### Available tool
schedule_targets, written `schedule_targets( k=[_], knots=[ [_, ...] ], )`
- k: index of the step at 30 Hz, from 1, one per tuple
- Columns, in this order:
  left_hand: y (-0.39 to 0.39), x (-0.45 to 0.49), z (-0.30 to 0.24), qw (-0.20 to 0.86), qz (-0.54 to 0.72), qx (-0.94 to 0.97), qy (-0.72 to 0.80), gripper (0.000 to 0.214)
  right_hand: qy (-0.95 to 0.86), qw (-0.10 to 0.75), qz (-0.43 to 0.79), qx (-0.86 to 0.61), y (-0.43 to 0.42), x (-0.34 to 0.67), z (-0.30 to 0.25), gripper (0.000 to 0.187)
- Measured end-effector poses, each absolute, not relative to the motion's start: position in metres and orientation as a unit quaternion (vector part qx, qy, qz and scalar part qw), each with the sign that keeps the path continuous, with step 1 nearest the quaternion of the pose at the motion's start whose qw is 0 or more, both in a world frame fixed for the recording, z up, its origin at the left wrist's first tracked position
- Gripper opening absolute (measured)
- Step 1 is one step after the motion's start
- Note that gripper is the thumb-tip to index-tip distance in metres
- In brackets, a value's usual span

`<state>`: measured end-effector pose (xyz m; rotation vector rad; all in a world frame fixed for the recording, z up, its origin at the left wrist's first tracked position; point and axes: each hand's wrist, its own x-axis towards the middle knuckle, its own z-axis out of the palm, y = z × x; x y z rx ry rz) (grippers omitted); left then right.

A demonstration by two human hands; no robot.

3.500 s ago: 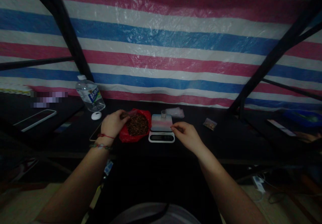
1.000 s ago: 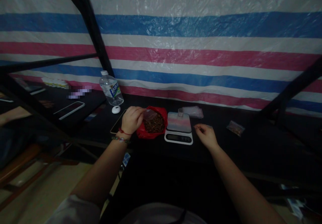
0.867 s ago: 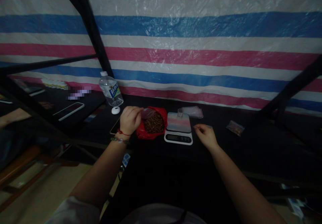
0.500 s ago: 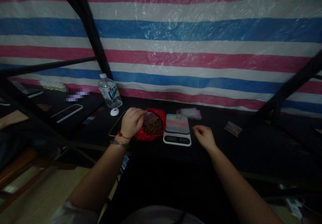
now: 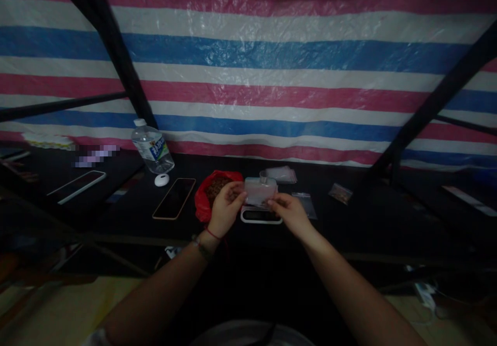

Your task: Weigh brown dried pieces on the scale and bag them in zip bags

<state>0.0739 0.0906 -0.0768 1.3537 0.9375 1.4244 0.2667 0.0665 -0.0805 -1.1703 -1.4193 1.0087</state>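
My left hand (image 5: 227, 204) and my right hand (image 5: 289, 210) meet over a white kitchen scale (image 5: 261, 215). Fingers of both pinch what looks like a small clear plastic bag (image 5: 257, 195), hard to separate from the pale weighing plate behind it. A small clear cup (image 5: 263, 176) shows at the plate's back edge. Just left of the scale sits an open red plastic bag (image 5: 202, 201) of brown granules (image 5: 218, 186), partly covered by my left hand. Beside my right hand a flat zip bag (image 5: 308, 204) lies on the black table.
Behind the scale lies a stack of clear bags (image 5: 281, 174). A filled zip bag (image 5: 340, 194) lies to the right. Leftward are a phone (image 5: 174, 199), a white case (image 5: 162, 179) and a water bottle (image 5: 153, 149). Black frame posts (image 5: 116, 51) slope at both sides.
My left hand has moved right from above the red bag to the scale, carrying the clear bag. My right hand has moved left to meet it, uncovering the flat zip bag. The view has shifted.
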Motion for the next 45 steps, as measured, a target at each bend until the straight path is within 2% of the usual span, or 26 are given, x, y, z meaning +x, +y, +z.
schedule_targets(
  k=[4, 12, 17, 20, 24, 28, 33, 37, 45],
  knots=[
    [0.089, 0.080, -0.084, 0.584, 0.528, 0.498, 0.363, 0.040, -0.522, 0.539, 0.448, -0.486, 0.069, 0.274, -0.076, 0.024],
    [0.075, 0.097, -0.092, 0.700, 0.503, 0.365, 0.351, 0.039, -0.338, 0.576, 0.587, -0.457, 0.070, 0.265, -0.082, 0.036],
    [0.071, 0.099, -0.091, 0.720, 0.468, 0.377, 0.347, 0.033, -0.239, 0.547, 0.678, -0.429, 0.072, 0.266, -0.081, 0.023],
    [0.076, 0.092, -0.087, 0.665, 0.478, 0.436, 0.373, 0.028, -0.162, 0.544, 0.726, -0.388, 0.072, 0.266, -0.080, 0.013],
    [0.086, 0.071, -0.070, 0.527, 0.392, 0.643, 0.393, 0.026, -0.115, 0.532, 0.765, -0.344, 0.066, 0.251, -0.085, 0.025],
    [0.089, 0.045, -0.045, 0.362, 0.295, 0.785, 0.407, 0.034, -0.117, 0.466, 0.816, -0.322, 0.054, 0.233, -0.089, 0.038],
    [0.078, 0.030, -0.019, 0.233, 0.206, 0.869, 0.385, 0.017, -0.111, 0.438, 0.831, -0.324, 0.045, 0.219, -0.091, 0.039],
    [0.070, 0.031, -0.011, 0.173, 0.173, 0.880, 0.408, 0.018, -0.116, 0.426, 0.838, -0.320, 0.041, 0.211, -0.096, 0.033],
    [0.066, 0.030, -0.005, 0.175, 0.165, 0.885, 0.398, 0.027, -0.093, 0.413, 0.853, -0.306, 0.039, 0.207, -0.099, 0.032]
  ],
)
